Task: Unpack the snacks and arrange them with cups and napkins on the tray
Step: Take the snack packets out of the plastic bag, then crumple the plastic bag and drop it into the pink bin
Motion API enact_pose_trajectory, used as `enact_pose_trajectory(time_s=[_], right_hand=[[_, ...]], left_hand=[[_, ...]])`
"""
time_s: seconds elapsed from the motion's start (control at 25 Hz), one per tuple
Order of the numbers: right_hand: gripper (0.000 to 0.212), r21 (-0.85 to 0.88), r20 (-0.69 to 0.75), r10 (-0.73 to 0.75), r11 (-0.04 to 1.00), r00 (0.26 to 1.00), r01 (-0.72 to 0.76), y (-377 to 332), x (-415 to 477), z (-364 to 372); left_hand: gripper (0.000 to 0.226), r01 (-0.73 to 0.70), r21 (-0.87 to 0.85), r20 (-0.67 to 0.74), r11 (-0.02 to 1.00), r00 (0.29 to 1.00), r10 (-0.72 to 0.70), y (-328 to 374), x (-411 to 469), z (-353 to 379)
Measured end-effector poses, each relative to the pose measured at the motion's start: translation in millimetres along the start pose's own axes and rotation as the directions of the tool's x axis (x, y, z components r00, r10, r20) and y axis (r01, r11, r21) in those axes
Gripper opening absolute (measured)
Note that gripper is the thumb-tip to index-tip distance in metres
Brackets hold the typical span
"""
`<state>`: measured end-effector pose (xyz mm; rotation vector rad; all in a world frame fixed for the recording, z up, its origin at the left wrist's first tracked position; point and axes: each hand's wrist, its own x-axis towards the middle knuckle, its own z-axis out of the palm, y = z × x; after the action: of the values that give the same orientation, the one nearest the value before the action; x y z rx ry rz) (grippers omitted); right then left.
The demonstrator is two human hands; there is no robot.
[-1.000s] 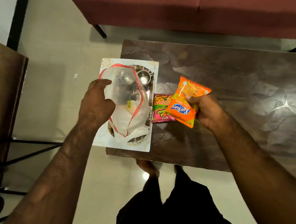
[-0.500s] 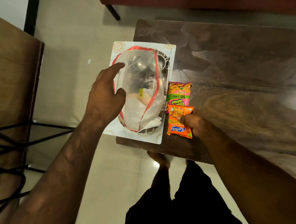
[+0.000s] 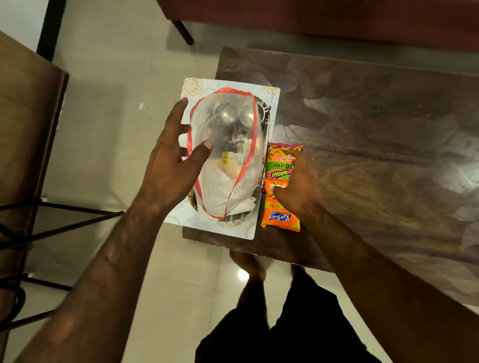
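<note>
A white tray (image 3: 273, 99) with gold corner patterns overhangs the left end of the dark table (image 3: 371, 132). On the tray lies a clear plastic bag (image 3: 228, 153) with red edges and white napkins (image 3: 219, 191) inside. Two steel cups (image 3: 235, 116) show through the bag at the tray's far end. My left hand (image 3: 172, 163) is spread at the bag's left side, its thumb resting on the plastic. Right of the tray, a pink-and-green snack packet (image 3: 281, 161) and an orange Kurkure packet (image 3: 280, 215) lie end to end on the table. My right hand (image 3: 301, 188) rests flat across both packets.
A maroon sofa (image 3: 333, 1) stands beyond the table. A brown wooden surface (image 3: 9, 112) and black metal legs (image 3: 51, 220) are at the left. My feet (image 3: 247, 263) stand on the tiled floor at the table's near edge.
My right hand brought the orange packet down onto the table just below the pink-and-green one and now lies on both. My left hand loosened from a curled grip on the bag to spread fingers.
</note>
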<state>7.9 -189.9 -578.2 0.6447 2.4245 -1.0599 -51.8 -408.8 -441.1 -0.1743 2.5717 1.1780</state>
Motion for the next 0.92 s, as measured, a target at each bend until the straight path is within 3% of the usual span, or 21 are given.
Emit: enact_pose_trajectory(time_s=[0.12, 0.2, 0.28, 0.36, 0.52, 0.68, 0.84, 0.92], right_hand=[[0.119, 0.122, 0.133, -0.22, 0.971, 0.966, 0.204, -31.8, -0.1, -1.7], [0.124, 0.192, 0.183, -0.307, 0.943, 0.934, 0.272, -48.1, -1.8, 1.9], [0.128, 0.159, 0.263, -0.319, 0.945, 0.911, 0.285, -62.6, -7.6, 6.8], [0.114, 0.131, 0.317, -0.338, 0.941, 0.886, 0.312, -72.0, -13.6, 14.5], [0.082, 0.222, 0.346, -0.356, 0.93, 0.868, 0.293, -83.6, -22.6, 19.8], [0.064, 0.259, 0.149, -0.258, 0.942, 0.955, 0.214, -78.3, -21.7, 3.6], [0.065, 0.454, 0.014, -0.108, 0.886, 0.994, 0.09, -72.4, -20.0, -19.5], [0.076, 0.594, 0.115, -0.028, 0.803, 0.993, -0.046, -74.6, -26.1, -29.1]], left_hand=[[0.08, 0.094, -0.215, 0.177, 0.972, 0.983, -0.055, -4.3, -7.6, -1.9], [0.093, 0.141, -0.235, 0.322, 0.962, 0.945, -0.06, -8.8, -16.1, 2.7], [0.109, 0.202, -0.238, 0.348, 0.95, 0.931, -0.11, -16.0, -19.3, 15.1], [0.115, 0.25, -0.262, 0.295, 0.932, 0.94, -0.169, -18.7, -20.2, 27.8], [0.085, 0.385, -0.328, 0.192, 0.863, 0.921, -0.338, -22.9, -14.9, 38.2], [0.049, 0.423, -0.538, 0.112, 0.729, 0.893, -0.435, -24.7, -16.5, 20.7], [0.037, 0.365, -0.69, -0.019, 0.624, 0.853, -0.521, -26.0, -21.5, -5.0], [0.036, 0.372, -0.815, 0.052, 0.445, 0.811, -0.582, -30.3, -23.0, -12.0]])
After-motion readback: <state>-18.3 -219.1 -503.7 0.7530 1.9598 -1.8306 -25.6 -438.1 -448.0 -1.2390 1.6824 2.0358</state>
